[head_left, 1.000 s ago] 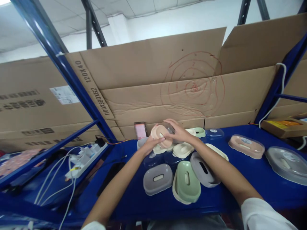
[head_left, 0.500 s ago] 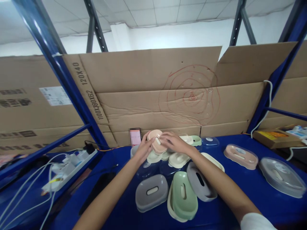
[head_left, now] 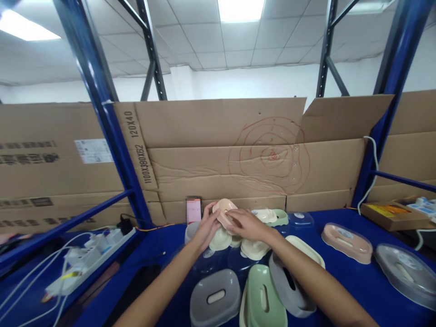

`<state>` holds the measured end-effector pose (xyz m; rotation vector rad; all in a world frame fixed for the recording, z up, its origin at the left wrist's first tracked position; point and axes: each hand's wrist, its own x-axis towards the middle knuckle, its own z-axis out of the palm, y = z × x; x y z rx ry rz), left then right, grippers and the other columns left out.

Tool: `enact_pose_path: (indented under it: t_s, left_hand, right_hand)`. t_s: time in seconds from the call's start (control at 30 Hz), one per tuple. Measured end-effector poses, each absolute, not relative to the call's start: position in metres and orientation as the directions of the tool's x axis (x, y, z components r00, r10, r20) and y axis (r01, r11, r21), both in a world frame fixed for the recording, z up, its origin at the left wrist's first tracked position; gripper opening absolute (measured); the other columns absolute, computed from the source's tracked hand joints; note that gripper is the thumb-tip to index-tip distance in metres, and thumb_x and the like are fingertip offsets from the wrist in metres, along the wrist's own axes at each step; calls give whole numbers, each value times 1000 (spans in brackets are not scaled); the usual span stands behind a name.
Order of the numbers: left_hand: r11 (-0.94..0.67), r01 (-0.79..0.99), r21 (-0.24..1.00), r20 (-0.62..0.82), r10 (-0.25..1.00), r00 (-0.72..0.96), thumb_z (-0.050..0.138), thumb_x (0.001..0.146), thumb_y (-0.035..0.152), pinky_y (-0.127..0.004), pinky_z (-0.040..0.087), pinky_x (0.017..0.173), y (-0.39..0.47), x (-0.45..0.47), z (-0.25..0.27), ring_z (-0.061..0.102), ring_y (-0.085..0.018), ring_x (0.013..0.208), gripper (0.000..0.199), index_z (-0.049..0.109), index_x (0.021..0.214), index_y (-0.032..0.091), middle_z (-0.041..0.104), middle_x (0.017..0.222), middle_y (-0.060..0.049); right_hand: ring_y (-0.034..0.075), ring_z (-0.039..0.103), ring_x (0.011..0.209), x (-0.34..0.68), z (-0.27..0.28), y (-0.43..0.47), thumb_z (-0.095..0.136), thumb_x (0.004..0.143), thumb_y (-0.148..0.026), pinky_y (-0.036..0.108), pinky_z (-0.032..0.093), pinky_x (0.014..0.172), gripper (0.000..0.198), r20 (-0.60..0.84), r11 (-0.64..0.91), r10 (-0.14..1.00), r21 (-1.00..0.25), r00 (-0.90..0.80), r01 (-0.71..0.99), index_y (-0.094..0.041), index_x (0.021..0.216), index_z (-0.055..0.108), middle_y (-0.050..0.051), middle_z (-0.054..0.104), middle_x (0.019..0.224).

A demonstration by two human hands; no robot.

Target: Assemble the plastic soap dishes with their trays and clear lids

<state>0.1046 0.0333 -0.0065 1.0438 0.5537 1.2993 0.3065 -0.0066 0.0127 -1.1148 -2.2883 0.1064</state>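
Fingers [head_left: 235, 218] of the right hand [head_left: 248, 225], spread apart a second ago, now bunch over the right side of the pink dish [head_left: 223, 207], by its slot; whether they grip or merely touch, I can't tell. The left hand [head_left: 207, 227] pinches its left edge, above the cream pieces [head_left: 220, 240], before the cardboard [head_left: 204, 175]. Both hands, I'd judge, now work that one piece.

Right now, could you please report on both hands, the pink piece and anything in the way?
Left hand holding pink piece; right hand touching it. Pink piece tilted. Cream pieces close by, nothing visibly blocking.
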Motion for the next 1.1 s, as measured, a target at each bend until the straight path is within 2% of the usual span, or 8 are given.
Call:
enact_pose_path:
  t_s: [0.27, 0.4, 0.53, 0.63, 0.77, 0.87, 1.03, 1.1]
  left_hand:
    - [-85, -498, 863, 244, 933, 264, 99, 74, 45, -32, 63, 91, 37, 101, -16, 77, -21, 103, 69, 58, 128, 31, 75, 116, -3]
    - [-83, -498, 863, 258, 920, 295, 99, 75, 43, -33, 62, 96, 41, 100, -21, 75, -22, 110, 81, 57, 142, 30, 74, 126, -7]
    - [-121, -463, 878, 290, 905, 312, 96, 77, 45, -37, 59, 104, 46, 98, -26, 72, -26, 122, 79, 58, 144, 27, 71, 137, -11]
    - [-167, -418, 893, 308, 904, 298, 97, 75, 48, -36, 59, 103, 51, 96, -28, 72, -26, 121, 79, 59, 140, 27, 72, 133, -10]
    - [-223, -336, 915, 323, 904, 281, 97, 72, 56, -37, 62, 97, 55, 94, -29, 76, -25, 110, 76, 61, 129, 22, 76, 121, -10]
    - [-266, -257, 929, 335, 901, 277, 94, 73, 62, -41, 63, 94, 58, 93, -31, 78, -26, 105, 75, 59, 125, 21, 77, 119, -11]
    - [-365, -103, 925, 378, 872, 312, 82, 83, 67, -42, 65, 91, 62, 90, -31, 79, -26, 106, 75, 54, 136, 22, 74, 133, -14]
    - [-432, -21, 902, 413, 847, 335, 78, 86, 69, -42, 64, 90, 63, 88, -29, 78, -26, 105, 76, 53, 139, 21, 74, 131, -14]
  right_hand:
    - [31, 72, 119, 307, 11, -4, 64, 103, -48, 44, 54, 103, 49, 459, 674, 725, -324, -513, 663, -21, 143, 67, 15, 76, 132]
    - [29, 72, 115, 309, 12, -4, 60, 105, -41, 41, 54, 102, 48, 442, 679, 727, -351, -526, 644, -17, 147, 63, 16, 75, 133]
    - [29, 72, 114, 312, 13, -4, 57, 106, -41, 41, 54, 102, 49, 423, 667, 742, -384, -520, 638, -15, 147, 63, 18, 75, 134]
    - [29, 72, 115, 313, 15, -3, 53, 107, -40, 41, 54, 103, 47, 420, 666, 744, -400, -520, 630, -16, 146, 64, 16, 75, 133]
    - [26, 73, 112, 315, 18, -5, 44, 110, -38, 40, 55, 103, 45, 424, 678, 734, -419, -531, 603, -20, 144, 66, 13, 77, 130]
    - [26, 72, 113, 317, 17, -5, 40, 111, -39, 40, 55, 103, 46, 434, 678, 735, -446, -521, 585, -19, 143, 67, 13, 77, 131]
    - [22, 73, 106, 325, 15, 6, 36, 114, -44, 35, 58, 94, 48, 435, 649, 761, -508, -481, 567, -19, 140, 67, 10, 78, 125]
    - [21, 74, 107, 333, 17, 11, 32, 115, -46, 35, 59, 95, 51, 442, 633, 774, -517, -454, 576, -19, 140, 67, 11, 78, 125]
